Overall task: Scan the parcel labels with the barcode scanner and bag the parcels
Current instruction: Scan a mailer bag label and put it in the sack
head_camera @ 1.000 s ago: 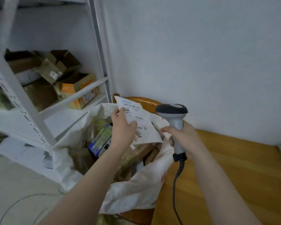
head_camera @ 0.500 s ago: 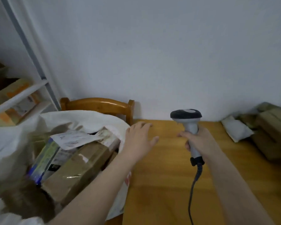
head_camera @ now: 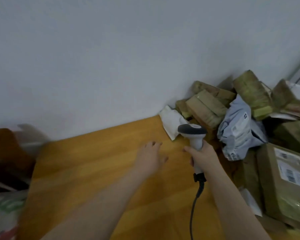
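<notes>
While the right hand [head_camera: 203,155] grips the barcode scanner [head_camera: 192,134], the left hand [head_camera: 150,157] hovers empty, fingers spread, above the table [head_camera: 87,170].

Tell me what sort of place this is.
Likely a small parcel-sorting or dispatch corner: taped cardboard parcels and a grey mailer bag heaped on a wooden table against a bare wall, and a corded barcode scanner gripped in the right hand.
</notes>
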